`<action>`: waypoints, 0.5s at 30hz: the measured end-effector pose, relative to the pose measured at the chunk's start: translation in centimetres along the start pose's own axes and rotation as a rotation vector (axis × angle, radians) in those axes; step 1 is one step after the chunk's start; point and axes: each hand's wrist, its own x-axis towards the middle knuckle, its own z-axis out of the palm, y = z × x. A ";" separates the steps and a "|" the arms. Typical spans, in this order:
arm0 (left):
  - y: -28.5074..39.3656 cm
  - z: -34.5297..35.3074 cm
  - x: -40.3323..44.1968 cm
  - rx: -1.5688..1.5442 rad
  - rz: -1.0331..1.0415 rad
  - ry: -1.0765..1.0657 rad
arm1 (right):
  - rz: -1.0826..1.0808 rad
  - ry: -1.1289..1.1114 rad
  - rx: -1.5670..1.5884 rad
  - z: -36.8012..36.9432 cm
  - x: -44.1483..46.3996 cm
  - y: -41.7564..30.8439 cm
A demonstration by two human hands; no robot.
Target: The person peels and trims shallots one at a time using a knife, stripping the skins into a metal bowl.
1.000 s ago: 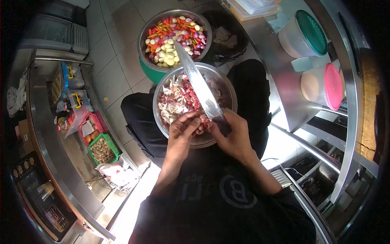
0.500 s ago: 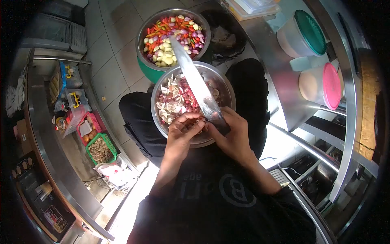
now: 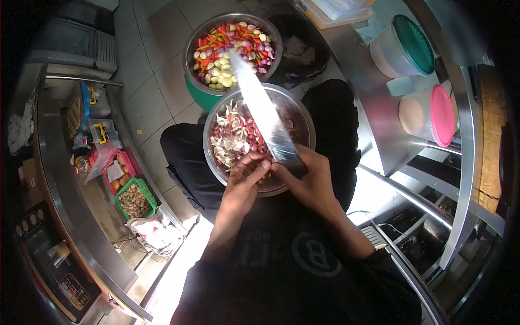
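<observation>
A wide knife (image 3: 260, 103) is held in my right hand (image 3: 311, 176), its blade slanting up and left over a steel bowl (image 3: 309, 122) of shallots and papery skins (image 3: 233, 141). My left hand (image 3: 246, 179) is closed in a pinch at the bowl's near edge, its fingertips close to my right thumb. Whatever lies between the fingertips is too small and hidden to name. Beyond the bowl, a second steel bowl (image 3: 187, 54) holds peeled garlic (image 3: 221, 73), shallots and red chillies (image 3: 219, 38). The blade's tip appears over this far bowl.
Below the far bowl shows a green container (image 3: 200, 96); a black bag (image 3: 303, 54) lies beside it. Tubs with a green lid (image 3: 413, 44) and a pink lid (image 3: 442, 115) stand right. At left, a shelf holds a green basket (image 3: 135, 199) and a pink basket (image 3: 116, 170).
Both hands stay near the bowl's near edge with small finger movements. The reddish piece seen at the fingertips earlier is now mostly hidden, and the blade catches more light.
</observation>
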 end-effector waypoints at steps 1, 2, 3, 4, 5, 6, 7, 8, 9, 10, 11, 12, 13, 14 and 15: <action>0.0 -0.5 0.0 -0.017 -0.025 -0.061 | 0.081 0.004 0.065 0.0 -0.1 0.1; -0.1 -0.8 0.0 -0.034 -0.052 -0.124 | 0.079 0.007 0.064 -0.1 -0.2 0.0; -0.2 -0.8 0.0 -0.033 -0.050 -0.128 | 0.132 0.017 0.060 -0.3 -0.3 -0.4; -0.4 -0.6 0.0 -0.061 -0.026 -0.134 | 0.181 0.026 0.056 -0.4 -0.2 -0.6; -0.3 -0.4 0.0 -0.088 0.001 -0.141 | 0.173 0.031 0.055 -0.4 -0.3 -0.4; -0.1 -0.3 0.0 -0.087 0.007 -0.150 | 0.188 0.074 0.020 -0.3 -0.5 0.1; 0.1 -0.2 0.0 -0.150 0.004 -0.156 | 0.201 0.117 -0.014 -0.3 -0.5 0.3; 0.3 -0.2 -0.1 -0.211 0.002 -0.163 | 0.189 0.121 -0.016 -0.4 -0.6 0.3; 0.5 0.0 -0.2 -0.210 0.012 -0.173 | 0.142 0.127 -0.038 -0.5 -0.6 0.0; 0.6 0.2 -0.4 -0.175 0.020 -0.137 | 0.093 0.134 -0.060 -0.5 -0.6 -0.2; 0.7 0.3 -0.5 -0.139 0.028 -0.104 | 0.077 0.140 -0.064 -0.6 -0.7 -0.5; 0.5 0.0 -0.4 -0.143 0.038 -0.142 | 0.016 0.114 -0.115 -0.7 -0.7 -0.8; 0.3 -0.2 -0.4 -0.143 0.051 -0.155 | -0.045 0.088 -0.165 -0.6 -0.9 -1.0; 0.0 -0.4 -0.4 -0.102 0.087 -0.163 | -0.052 0.055 -0.220 -0.6 -1.2 -0.9; 0.0 -0.3 -0.5 -0.062 0.123 -0.170 | -0.068 0.059 -0.223 -0.4 -1.4 -1.5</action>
